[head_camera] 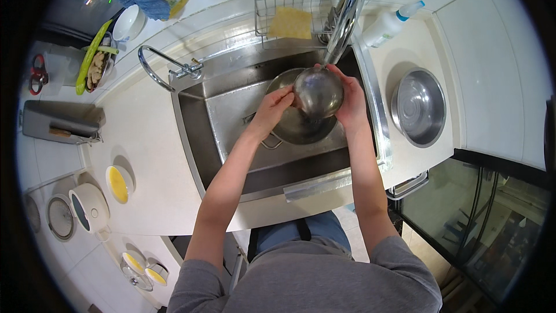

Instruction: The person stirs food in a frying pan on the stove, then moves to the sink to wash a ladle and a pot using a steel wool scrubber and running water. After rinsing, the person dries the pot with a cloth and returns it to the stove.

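Between them, my left hand (pixel 278 103) and my right hand (pixel 351 98) hold a round stainless steel bowl (pixel 319 92) right under the spout of the chrome faucet (pixel 345 19). Its rounded side faces up toward me. Fingers grip its left and right edges, and some fingertips are hidden behind it. Below the bowl, a larger metal pan (pixel 299 132) with a wire-like handle stands in the steel sink (pixel 234 139). Whether water runs from the spout is hard to tell.
A metal basin (pixel 419 106) and a spray bottle (pixel 384 30) stand right of the sink. Behind it is a wire rack (pixel 286 4) with a yellow cloth (pixel 290 23). A slim curved tap (pixel 152 63) rises at the back left; a yellow-filled bowl (pixel 119 184) sits on the left counter.
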`<action>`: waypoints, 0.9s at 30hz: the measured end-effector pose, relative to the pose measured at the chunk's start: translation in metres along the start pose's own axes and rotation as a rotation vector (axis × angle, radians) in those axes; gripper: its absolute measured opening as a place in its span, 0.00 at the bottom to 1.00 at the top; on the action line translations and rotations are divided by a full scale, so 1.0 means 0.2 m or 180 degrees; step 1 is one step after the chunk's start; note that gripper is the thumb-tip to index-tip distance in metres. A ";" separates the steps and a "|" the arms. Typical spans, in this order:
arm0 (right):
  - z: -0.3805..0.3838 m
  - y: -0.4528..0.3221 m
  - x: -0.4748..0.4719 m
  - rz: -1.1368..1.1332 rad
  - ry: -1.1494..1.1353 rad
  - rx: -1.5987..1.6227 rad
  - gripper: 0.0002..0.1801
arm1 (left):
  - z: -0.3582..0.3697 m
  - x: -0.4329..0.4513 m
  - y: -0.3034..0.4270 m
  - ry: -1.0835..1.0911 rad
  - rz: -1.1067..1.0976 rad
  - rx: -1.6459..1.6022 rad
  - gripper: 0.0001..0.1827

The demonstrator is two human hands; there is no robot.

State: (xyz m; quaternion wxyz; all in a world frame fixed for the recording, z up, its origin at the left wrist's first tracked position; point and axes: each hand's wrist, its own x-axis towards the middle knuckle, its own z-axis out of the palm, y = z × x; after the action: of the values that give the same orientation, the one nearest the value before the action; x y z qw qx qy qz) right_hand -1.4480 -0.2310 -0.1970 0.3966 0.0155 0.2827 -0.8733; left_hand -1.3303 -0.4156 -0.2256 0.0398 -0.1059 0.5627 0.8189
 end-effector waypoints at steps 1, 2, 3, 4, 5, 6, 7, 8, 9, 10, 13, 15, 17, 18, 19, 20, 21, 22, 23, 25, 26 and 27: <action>0.02 0.00 -0.01 0.0025 0.0090 -0.0225 0.26 | -0.02 -0.01 -0.01 0.0024 0.0016 0.0071 0.20; 0.03 0.00 -0.01 0.0050 0.0178 -0.0451 0.26 | -0.04 -0.01 -0.02 0.0051 0.0032 0.0142 0.19; 0.05 0.00 -0.03 0.0072 0.0270 -0.0675 0.25 | -0.05 -0.02 -0.01 0.0052 0.0046 0.0135 0.19; 0.09 -0.01 -0.07 0.0375 0.0351 -0.0462 0.21 | -0.05 -0.04 -0.01 0.0056 0.0061 0.0127 0.18; 0.07 -0.02 -0.06 0.0397 0.0248 -0.0562 0.19 | -0.05 -0.05 -0.01 0.0063 0.0077 0.0119 0.17; 0.06 -0.02 -0.05 0.0408 0.0150 -0.0659 0.18 | -0.04 -0.06 0.00 0.0107 0.0137 0.0094 0.15; 0.06 -0.03 -0.04 0.0421 0.0051 -0.0756 0.16 | -0.02 -0.07 0.02 0.0154 0.0198 0.0068 0.13; 0.05 -0.03 -0.02 0.0345 0.0077 -0.0950 0.15 | -0.01 -0.08 0.03 0.0201 0.0260 0.0042 0.12; 0.06 -0.03 0.01 0.0270 0.0094 -0.1143 0.14 | -0.01 -0.08 0.03 0.0199 0.0271 0.0008 0.12; 0.08 -0.03 0.03 0.0194 0.0111 -0.1337 0.14 | -0.01 -0.09 0.03 0.0195 0.0282 -0.0028 0.12; 0.14 -0.05 0.08 0.0076 0.0668 -0.2347 0.13 | -0.04 -0.08 0.04 0.0198 0.0371 -0.0061 0.12; 0.10 -0.08 0.12 0.0303 0.0705 -0.2781 0.14 | -0.06 -0.08 0.03 0.0194 0.0389 -0.0021 0.12; 0.08 -0.09 0.15 0.0485 0.0498 -0.2314 0.15 | -0.06 -0.07 -0.02 0.0182 0.0349 0.0057 0.14; 0.09 -0.07 0.12 0.0568 0.0284 -0.1623 0.16 | -0.07 -0.07 -0.02 0.0279 0.0352 -0.0008 0.14; 0.11 -0.05 0.08 0.0648 0.0072 -0.0939 0.16 | -0.06 -0.06 -0.01 0.0374 0.0366 -0.0077 0.13; 0.26 -0.02 0.01 0.0705 0.0012 -0.0555 0.17 | -0.07 -0.07 -0.01 0.0494 0.0377 -0.0153 0.13; 0.25 0.00 -0.03 0.0660 0.0003 -0.0500 0.18 | -0.06 -0.07 0.00 0.0474 0.0360 -0.0102 0.14; 0.20 0.03 -0.04 0.0634 -0.0025 -0.0439 0.18 | -0.06 -0.08 0.02 0.0480 0.0348 -0.0042 0.15; 0.15 0.07 -0.05 0.0608 -0.0053 -0.0377 0.19 | -0.06 -0.08 0.04 0.0485 0.0334 0.0019 0.17; -0.04 0.09 -0.06 0.0881 -0.0100 -0.0572 0.22 | -0.08 -0.10 0.04 0.0456 0.0275 0.0109 0.23; -0.08 0.09 -0.07 0.0973 -0.0051 -0.0684 0.23 | -0.08 -0.11 0.03 0.0449 0.0240 0.0156 0.26; -0.05 0.09 -0.08 0.1062 0.0004 -0.0801 0.24 | -0.07 -0.12 0.04 0.0450 0.0186 0.0196 0.28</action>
State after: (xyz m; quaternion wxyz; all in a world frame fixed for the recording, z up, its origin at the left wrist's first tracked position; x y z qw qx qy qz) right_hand -1.4255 -0.2245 -0.2092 0.5344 0.0130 0.3834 -0.7532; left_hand -1.3065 -0.4310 -0.2184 -0.0207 -0.1456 0.5919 0.7925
